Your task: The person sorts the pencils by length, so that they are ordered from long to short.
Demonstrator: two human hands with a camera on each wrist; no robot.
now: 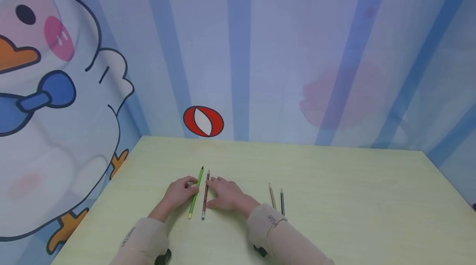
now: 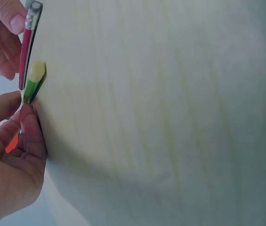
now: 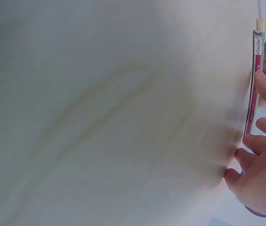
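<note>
A green pencil (image 1: 193,205) with a dark tip and pale yellow end lies on the table, tip pointing away. My left hand (image 1: 180,192) pinches it near the middle between thumb and fingers; its yellow end (image 2: 37,71) shows in the left wrist view. Just to the right lies a dark red pencil (image 1: 205,199) with a metal ferrule, roughly parallel and a small gap apart. My right hand (image 1: 227,194) rests beside that red pencil with fingers spread on the tabletop. In the right wrist view its thumb touches the red pencil (image 3: 252,106).
Farther right on the pale yellow table (image 1: 353,199) lie a tan pencil (image 1: 272,196) and a dark pencil (image 1: 282,199), their lower ends hidden by the right sleeve (image 1: 267,223). A printed curtain (image 1: 275,58) hangs behind the table's back edge.
</note>
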